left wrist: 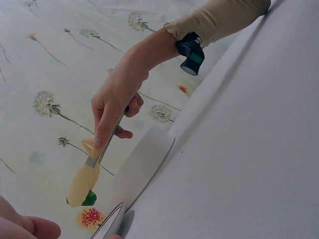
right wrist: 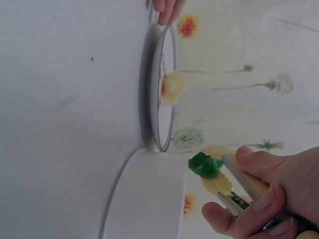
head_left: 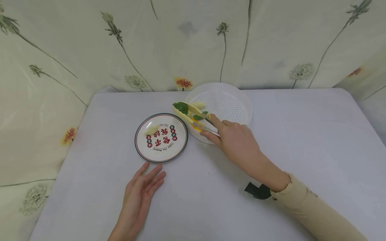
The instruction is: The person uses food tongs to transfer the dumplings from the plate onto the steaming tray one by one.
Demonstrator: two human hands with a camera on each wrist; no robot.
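My right hand (head_left: pixel 238 140) grips a pair of tongs (left wrist: pixel 83 181) with metal arms and yellow heads. Between the heads sits a glossy dark green piece (right wrist: pixel 205 165), held over the left edge of a round white perforated basket (head_left: pixel 229 103). Inside the basket are a pale yellow piece (head_left: pixel 198 105), another green piece (head_left: pixel 197 117) and something orange, partly hidden by the tongs. Left of it, a white dark-rimmed plate (head_left: pixel 143 145) with red lettering carries one pale yellow piece (head_left: pixel 151 130). My left hand (head_left: pixel 138 194) has its fingers extended, fingertips right at the plate's near rim.
A white cloth covers the table (head_left: pixel 286 134), which ends at a flower-printed curtain (head_left: pixel 265 40) behind the basket. Plate and basket stand side by side near the table's far edge. A black strap (head_left: pixel 259 191) hangs at the right wrist below a beige sleeve (head_left: pixel 313 207).
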